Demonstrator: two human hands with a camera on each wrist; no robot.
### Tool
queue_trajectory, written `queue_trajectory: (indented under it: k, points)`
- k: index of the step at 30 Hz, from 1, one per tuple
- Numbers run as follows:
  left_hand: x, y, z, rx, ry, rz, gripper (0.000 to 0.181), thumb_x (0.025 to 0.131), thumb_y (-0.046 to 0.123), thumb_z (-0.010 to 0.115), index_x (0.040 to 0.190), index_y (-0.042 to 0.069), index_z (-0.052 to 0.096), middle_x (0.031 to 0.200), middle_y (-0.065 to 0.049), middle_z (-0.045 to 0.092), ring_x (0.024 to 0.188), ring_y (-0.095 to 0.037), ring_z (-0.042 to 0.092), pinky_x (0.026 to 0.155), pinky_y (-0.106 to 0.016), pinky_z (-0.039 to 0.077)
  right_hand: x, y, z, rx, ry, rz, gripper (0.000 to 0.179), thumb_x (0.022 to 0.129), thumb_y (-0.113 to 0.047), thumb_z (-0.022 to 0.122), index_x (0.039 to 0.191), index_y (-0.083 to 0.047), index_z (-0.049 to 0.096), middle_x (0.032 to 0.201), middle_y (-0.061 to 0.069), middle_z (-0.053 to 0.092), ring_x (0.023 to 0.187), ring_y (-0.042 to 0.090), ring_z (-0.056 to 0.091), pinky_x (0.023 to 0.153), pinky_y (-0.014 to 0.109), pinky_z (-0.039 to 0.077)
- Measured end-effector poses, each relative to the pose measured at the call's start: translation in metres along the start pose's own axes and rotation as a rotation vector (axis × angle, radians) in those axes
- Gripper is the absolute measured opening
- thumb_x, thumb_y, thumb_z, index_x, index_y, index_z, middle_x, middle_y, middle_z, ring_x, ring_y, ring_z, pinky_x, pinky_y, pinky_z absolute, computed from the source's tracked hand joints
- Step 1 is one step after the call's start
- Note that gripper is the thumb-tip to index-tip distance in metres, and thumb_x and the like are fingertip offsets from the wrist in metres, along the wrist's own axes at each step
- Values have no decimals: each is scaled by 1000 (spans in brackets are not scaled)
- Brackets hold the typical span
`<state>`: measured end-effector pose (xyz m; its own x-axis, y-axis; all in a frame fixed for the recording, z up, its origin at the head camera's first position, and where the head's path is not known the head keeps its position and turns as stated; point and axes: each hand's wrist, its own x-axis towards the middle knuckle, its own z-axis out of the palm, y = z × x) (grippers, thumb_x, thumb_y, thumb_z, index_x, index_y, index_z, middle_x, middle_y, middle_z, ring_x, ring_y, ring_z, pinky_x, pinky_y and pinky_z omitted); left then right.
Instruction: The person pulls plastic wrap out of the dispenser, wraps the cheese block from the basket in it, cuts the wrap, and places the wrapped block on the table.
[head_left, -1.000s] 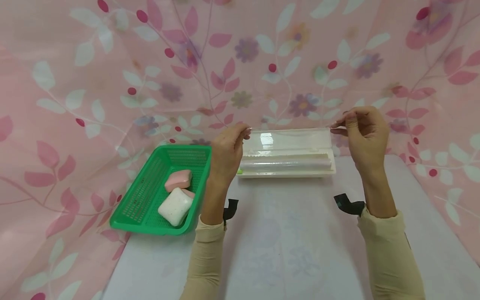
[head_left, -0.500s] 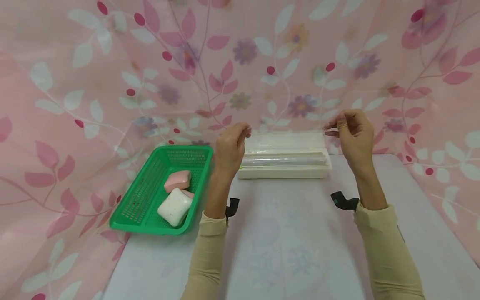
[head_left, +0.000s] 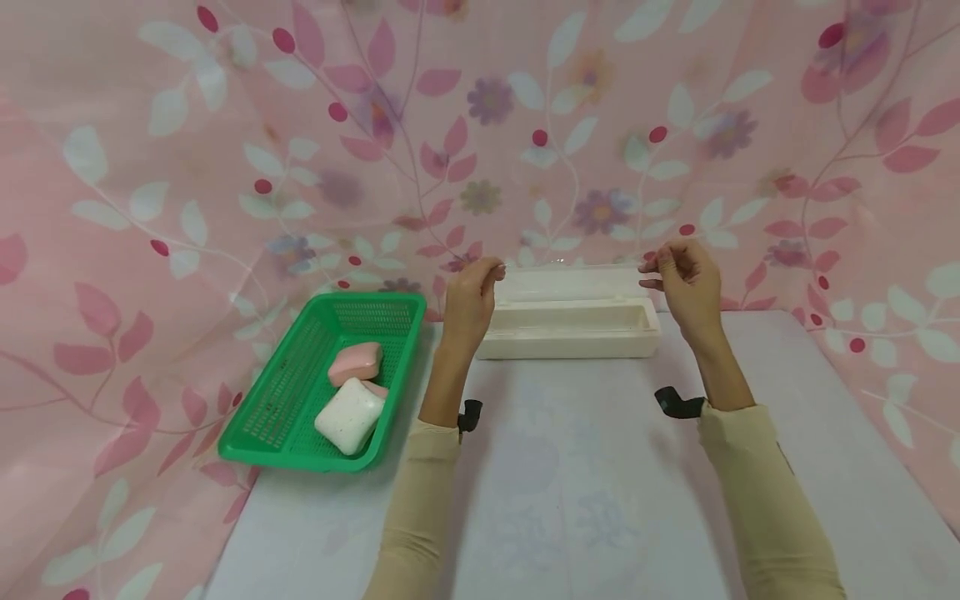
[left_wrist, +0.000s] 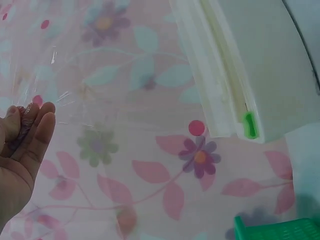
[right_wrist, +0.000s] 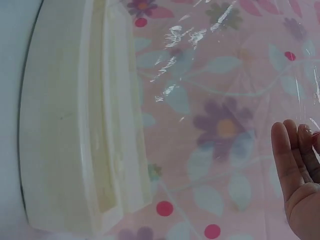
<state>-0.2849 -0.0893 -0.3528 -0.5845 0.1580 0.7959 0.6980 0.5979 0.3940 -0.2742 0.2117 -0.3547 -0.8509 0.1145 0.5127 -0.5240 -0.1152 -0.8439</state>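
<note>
Between my two hands a sheet of clear plastic wrap (right_wrist: 175, 55) stretches, showing mostly as glints and creases. My left hand (head_left: 471, 302) pinches one corner between thumb and fingertips; the film gathers into folds there in the left wrist view. At the opposite corner, my right hand (head_left: 692, 287) pinches the film, with other fingers extended. Beyond the hands stands a long cream wrap box (head_left: 570, 346), its lid (head_left: 573, 285) raised at the back. The box's trough looks beige inside. A bright green slider (left_wrist: 251, 125) sits at one end of the box.
Left of the box is a green basket (head_left: 300, 460) holding a white soap bar (head_left: 351, 417) and pink soap bars (head_left: 356, 363). The white-covered table (head_left: 562, 483) meets a pink floral cloth (head_left: 480, 125) behind. Black wrist mounts (head_left: 678, 404) jut inward from both sleeves.
My right hand has moved left and a little down, my left hand slightly right, so they are closer together. The pale roll visible in the box earlier no longer shows there.
</note>
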Motion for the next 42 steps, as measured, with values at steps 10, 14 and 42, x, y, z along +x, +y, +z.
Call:
queue_trajectory:
  k: [10,14,42]
  points:
    - [19,30,-25,-23,135,59,14,92,9,56,94,-1,66,82,-8,68,72,-16,63,69,-22,50,12,-39,7,142,31,-153,18,90,-2,55,98,14,52,84,27,58,75,31,64,64,36,54]
    - [24,57,-46,-21,212,147,13,92,6,56,95,-1,66,85,-9,68,72,-17,64,66,-22,51,9,-69,13,174,68,-276,16,90,2,54,99,16,50,83,29,58,73,32,64,63,37,54]
    - [13,161,-121,-40,391,370,7,84,-4,64,91,-4,67,81,-11,66,73,-20,63,70,-28,51,-29,-181,29,386,258,-504,22,78,13,65,82,24,46,66,33,54,57,38,61,50,35,52]
